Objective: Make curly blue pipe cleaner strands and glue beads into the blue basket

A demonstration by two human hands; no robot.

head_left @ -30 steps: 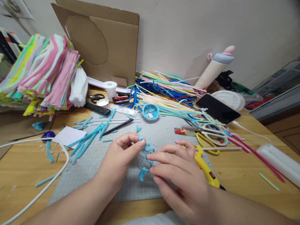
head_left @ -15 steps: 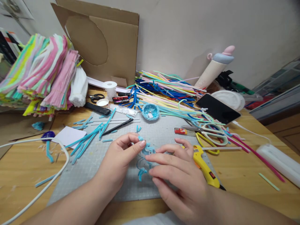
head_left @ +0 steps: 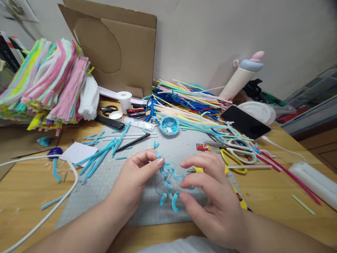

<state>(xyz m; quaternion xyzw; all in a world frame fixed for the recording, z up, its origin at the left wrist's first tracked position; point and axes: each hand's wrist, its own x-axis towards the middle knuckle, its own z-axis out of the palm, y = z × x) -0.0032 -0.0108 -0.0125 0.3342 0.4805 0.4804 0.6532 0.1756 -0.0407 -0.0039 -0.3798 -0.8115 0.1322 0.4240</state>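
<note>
Left hand (head_left: 137,175) pinches the top of the curled blue pipe cleaner (head_left: 167,175); right hand (head_left: 210,196) grips its lower coils, over the grey mat (head_left: 105,182). Likely mid-shaping; further bending needs a steady left pinch.

Bright even indoor light, soft shadows, edges bowed

Open ground: the bare middle of the grey cutting mat (head_left: 181,146), between the blue woven disc (head_left: 169,125) and the hands, and its near-left corner. The gap between left hand (head_left: 137,175) and right hand (head_left: 210,191) is filled by the curled blue stem (head_left: 168,179) pinched in both. The left flank is barred by scattered blue stems (head_left: 98,154) and a black pen (head_left: 133,142). The right flank is barred by scissors (head_left: 238,149) and a yellow tool (head_left: 238,196).
</note>
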